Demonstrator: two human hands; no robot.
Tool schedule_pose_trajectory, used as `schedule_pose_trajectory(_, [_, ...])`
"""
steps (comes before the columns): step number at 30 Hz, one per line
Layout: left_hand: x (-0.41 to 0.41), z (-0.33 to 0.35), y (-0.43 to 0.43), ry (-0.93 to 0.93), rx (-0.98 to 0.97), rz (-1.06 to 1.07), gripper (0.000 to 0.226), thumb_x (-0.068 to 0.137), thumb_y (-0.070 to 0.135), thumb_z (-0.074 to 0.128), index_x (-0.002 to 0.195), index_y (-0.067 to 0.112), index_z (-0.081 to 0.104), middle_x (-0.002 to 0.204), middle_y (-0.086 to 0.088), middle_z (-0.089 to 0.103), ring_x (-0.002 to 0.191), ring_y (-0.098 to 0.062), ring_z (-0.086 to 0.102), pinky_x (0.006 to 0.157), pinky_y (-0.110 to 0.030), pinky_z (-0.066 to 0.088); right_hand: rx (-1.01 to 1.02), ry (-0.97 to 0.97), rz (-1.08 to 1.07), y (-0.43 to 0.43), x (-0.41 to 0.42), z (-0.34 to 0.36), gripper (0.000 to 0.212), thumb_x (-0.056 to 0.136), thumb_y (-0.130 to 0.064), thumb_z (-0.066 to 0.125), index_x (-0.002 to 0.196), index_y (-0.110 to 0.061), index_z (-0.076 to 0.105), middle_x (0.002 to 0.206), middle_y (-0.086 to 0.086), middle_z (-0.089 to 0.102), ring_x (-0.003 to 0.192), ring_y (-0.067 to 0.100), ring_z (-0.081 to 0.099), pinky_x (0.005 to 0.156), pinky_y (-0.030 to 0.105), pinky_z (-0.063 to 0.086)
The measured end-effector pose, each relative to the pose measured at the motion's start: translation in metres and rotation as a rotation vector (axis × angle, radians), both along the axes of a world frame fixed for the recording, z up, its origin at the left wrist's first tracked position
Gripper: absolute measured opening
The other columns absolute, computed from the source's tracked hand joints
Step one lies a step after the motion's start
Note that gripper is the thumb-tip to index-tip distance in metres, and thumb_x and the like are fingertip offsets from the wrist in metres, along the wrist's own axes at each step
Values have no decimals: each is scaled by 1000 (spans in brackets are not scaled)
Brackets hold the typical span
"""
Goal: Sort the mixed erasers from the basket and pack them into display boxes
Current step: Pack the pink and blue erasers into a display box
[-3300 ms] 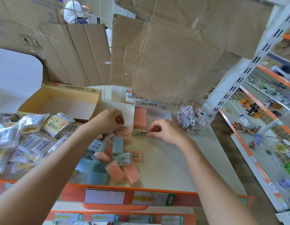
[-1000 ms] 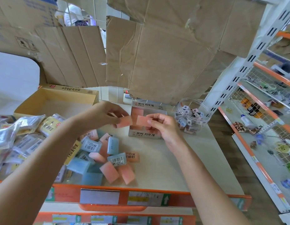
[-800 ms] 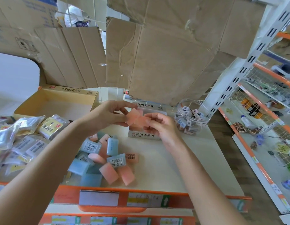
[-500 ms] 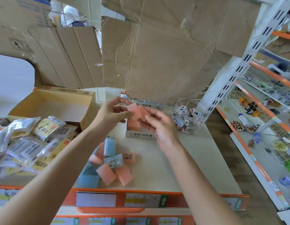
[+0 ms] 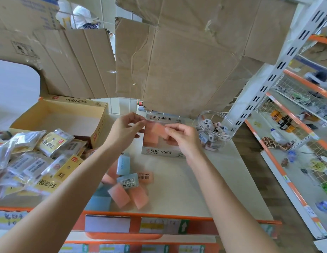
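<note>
Erasers on white shelf, cardboard behind

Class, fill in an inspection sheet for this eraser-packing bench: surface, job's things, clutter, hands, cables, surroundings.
Surface: pale shelf top, with an orange label rail along its front edge.
Job's things: white display box partly filled with packed pink erasers; loose pile of pink and blue erasers nearer the person.
Clutter: heap of foil packets, open yellow box, clear jar of small pieces.
Hands: left hand and right hand both pinch the held pink erasers above the display box.
Cables: nothing seen.
Surroundings: cardboard sheets behind; stocked store shelves to the right.
</note>
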State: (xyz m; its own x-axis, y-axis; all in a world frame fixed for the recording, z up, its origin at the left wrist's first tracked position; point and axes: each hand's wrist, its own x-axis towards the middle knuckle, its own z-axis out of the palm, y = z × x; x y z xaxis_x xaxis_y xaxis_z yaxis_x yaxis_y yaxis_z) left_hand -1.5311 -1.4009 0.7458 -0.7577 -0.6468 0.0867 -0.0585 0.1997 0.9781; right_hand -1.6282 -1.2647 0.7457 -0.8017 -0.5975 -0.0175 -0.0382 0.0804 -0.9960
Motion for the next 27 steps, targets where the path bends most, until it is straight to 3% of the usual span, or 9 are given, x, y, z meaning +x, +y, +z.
schedule_pose_trajectory(3, [0,-8,-11,-225,-294,-19,15,89,13,58,102,16,65,93,2,63,81,-14,57,69,-23,41,291,133,66,1,-13,-2,13,85,-6,65,76,-16,67,65,2,62,62,15,57,67,30,52])
schedule_pose_trajectory(5, [0,-14,-12,-332,-390,-80,25,88,16,59,112,14,62,98,3,61,84,-13,56,71,-21,38,413,154,171,-3,-15,-3,9,86,-11,65,79,-16,66,64,-1,61,60,13,56,66,27,49])
schedule_pose_trajectory(8, [1,-19,-11,-370,-411,-138,28,86,16,61,115,15,61,102,2,65,75,-12,62,62,-19,41,563,223,270,-11,-18,-5,7,89,-20,63,82,-19,65,68,-2,59,67,16,49,63,26,36])
schedule_pose_trajectory(10, [0,-22,-12,-370,-395,-163,28,86,13,61,114,15,60,96,4,65,67,-4,64,62,-13,44,592,219,304,-15,-19,-7,6,90,-22,62,87,-18,66,71,-4,59,74,15,49,68,27,35])
schedule_pose_trajectory(14, [-1,-27,-15,-362,-365,-185,28,85,11,62,113,16,59,92,8,63,53,6,61,64,-15,48,574,165,321,-20,-21,-11,4,89,-20,63,89,-17,65,73,-6,60,75,15,53,78,28,40])
schedule_pose_trajectory(22, [0,-26,-16,-367,-349,-200,28,87,12,59,114,18,58,91,11,62,55,7,62,56,-11,42,614,257,261,-15,-20,-11,12,85,-26,68,82,-18,60,77,-3,63,68,8,54,61,22,40])
schedule_pose_trajectory(27, [1,-25,-15,-356,-333,-197,25,87,10,58,110,20,58,85,17,59,57,4,64,57,-13,44,641,235,293,-14,-21,-12,13,80,-19,73,79,-19,60,76,-3,62,75,13,57,68,25,43])
